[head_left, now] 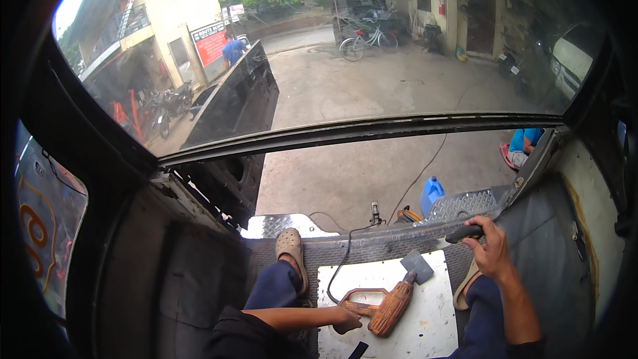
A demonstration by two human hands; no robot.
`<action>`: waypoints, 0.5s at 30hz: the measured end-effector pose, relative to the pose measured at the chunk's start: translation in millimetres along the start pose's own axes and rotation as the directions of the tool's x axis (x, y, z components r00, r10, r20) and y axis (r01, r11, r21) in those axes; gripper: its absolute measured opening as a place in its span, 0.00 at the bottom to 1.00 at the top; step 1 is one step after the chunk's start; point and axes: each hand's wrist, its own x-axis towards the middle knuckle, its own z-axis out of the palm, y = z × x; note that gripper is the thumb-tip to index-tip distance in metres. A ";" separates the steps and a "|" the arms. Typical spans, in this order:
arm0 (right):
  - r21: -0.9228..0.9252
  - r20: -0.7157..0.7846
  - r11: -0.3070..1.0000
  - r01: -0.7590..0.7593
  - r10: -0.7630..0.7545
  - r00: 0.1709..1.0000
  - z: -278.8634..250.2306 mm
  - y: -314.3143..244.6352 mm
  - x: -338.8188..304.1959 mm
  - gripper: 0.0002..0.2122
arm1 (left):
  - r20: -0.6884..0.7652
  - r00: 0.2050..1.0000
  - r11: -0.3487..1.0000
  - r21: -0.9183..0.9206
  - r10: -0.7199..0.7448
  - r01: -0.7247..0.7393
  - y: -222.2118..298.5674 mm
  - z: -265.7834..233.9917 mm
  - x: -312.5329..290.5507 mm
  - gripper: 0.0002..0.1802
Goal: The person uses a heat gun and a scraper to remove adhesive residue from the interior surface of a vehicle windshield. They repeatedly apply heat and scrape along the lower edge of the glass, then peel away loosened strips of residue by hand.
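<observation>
On a scuffed white metal panel [425, 342] between my legs is an orange heat gun [391, 309], its nozzle angled away to the right. A flat grey square piece [417, 267] lies at the nozzle tip; whether the two are joined I cannot tell. My left hand [346, 320] is closed at the lower end of the gun's looped handle, fingers partly hidden. Raised over the panel's right far corner, my right hand [490, 250] grips a dark-handled tool [463, 233] with a pale narrow tip pointing left. Its kind is unclear.
A black cord [347, 252] runs from the heat gun over the ridged sill [372, 247]. Beyond stand a blue container [431, 193] and diamond-plate steps [458, 205]. A lowered dark door panel [232, 103] stands outside left. One person crouches at right; another is far left.
</observation>
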 end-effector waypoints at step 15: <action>-0.009 -0.003 0.996 -0.085 0.085 0.996 2.5 -5.0 4.5 0.16 | -0.949 -0.295 0.955 0.023 0.114 0.296 22.7 -241.9 -155.2 0.06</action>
